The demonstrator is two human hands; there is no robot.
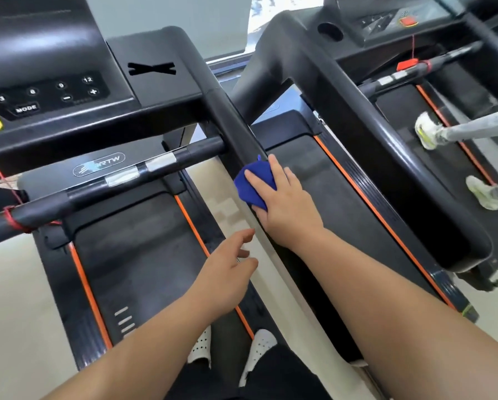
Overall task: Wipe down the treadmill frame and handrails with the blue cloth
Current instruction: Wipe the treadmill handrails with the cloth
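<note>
My right hand [282, 203] holds the blue cloth [253, 183] against the right handrail [230, 122] of my treadmill, almost in the middle of the view. My fingers are curled over the cloth and my thumb points toward 12 o'clock. The rail is black and runs from 11 o'clock down toward 5 o'clock. My left hand [230, 272] is at 6 o'clock from the cloth, released, with the fingers loosely spread, and it holds nothing. It hangs above the orange edge of the belt [143, 249]. The console [45, 90] with its buttons is at 10 o'clock. A second treadmill [386, 145] stands at 3 o'clock, and another person's pale shoes [426, 134] are on it. My white shoes [259, 350] show at 6 o'clock.
</note>
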